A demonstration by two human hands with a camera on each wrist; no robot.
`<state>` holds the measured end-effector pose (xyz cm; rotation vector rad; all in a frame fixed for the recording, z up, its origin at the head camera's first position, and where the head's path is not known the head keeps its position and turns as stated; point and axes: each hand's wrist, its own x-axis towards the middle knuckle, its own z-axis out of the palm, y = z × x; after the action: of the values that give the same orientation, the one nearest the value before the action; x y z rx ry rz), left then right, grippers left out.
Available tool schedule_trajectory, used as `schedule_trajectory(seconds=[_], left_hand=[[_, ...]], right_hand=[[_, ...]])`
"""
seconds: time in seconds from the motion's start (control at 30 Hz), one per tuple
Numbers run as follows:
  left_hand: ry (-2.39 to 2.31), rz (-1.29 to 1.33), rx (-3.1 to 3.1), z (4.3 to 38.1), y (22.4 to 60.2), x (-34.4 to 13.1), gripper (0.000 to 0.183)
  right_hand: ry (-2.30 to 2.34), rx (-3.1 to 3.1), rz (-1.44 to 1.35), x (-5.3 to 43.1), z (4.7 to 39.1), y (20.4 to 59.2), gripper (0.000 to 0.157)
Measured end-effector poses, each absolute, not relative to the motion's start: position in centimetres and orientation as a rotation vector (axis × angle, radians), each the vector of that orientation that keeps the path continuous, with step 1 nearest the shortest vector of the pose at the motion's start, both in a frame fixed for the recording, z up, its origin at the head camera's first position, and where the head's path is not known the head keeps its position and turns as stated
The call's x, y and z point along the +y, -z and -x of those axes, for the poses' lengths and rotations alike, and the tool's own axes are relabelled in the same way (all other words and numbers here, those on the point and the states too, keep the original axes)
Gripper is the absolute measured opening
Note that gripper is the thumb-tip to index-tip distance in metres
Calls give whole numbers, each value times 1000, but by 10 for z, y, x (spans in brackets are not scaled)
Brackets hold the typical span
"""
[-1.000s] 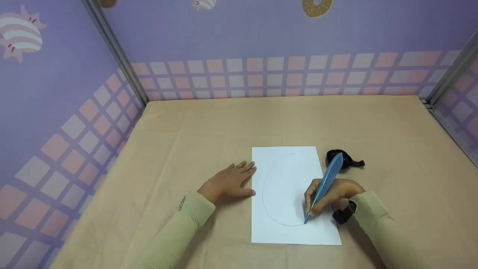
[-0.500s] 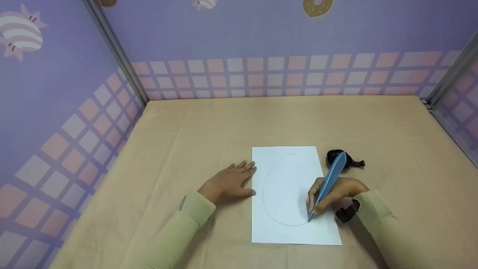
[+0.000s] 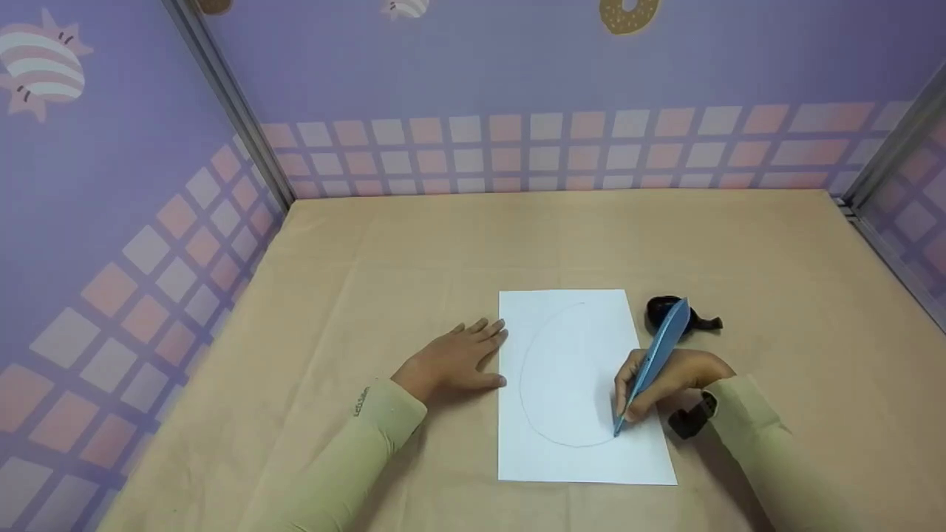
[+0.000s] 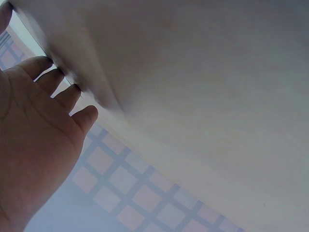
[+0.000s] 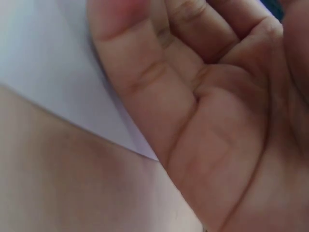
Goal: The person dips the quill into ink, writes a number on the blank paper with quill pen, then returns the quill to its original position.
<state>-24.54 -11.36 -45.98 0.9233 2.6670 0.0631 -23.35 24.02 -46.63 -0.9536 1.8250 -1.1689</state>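
A white sheet of paper (image 3: 562,355) lies on the table, bearing a thin curved line like the left side and bottom of an oval. My right hand (image 3: 674,375) pinches a blue feather-shaped pen (image 3: 664,346), its tip on the paper at the line's lower right end. At the sheet's left edge, my left hand (image 3: 454,360) rests with fingers spread, the fingertips touching the edge. The left wrist view shows that palm (image 4: 36,130) with fingers extended. In the right wrist view the curled hand (image 5: 217,116) fills much of the frame; the pen's grip is hidden there.
Just beyond the right hand sits a glossy dark object (image 3: 658,314) with a rounded body and a short stem, partly covered by the pen. A beige cloth (image 3: 414,244) covers the table. Purple checked panels (image 3: 473,74) and metal posts (image 3: 236,103) stand around it.
The right hand and pen have moved slightly right and away from me along the paper, and the drawn curve has grown a little at its lower right end. The left hand stays put.
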Motion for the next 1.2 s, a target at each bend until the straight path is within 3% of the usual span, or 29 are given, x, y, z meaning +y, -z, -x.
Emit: schedule_trajectory(seconds=[1.2], left_hand=[[-68, -931, 2661, 245, 460, -114, 83]], right_hand=[[1180, 1792, 922, 254, 244, 462, 16]])
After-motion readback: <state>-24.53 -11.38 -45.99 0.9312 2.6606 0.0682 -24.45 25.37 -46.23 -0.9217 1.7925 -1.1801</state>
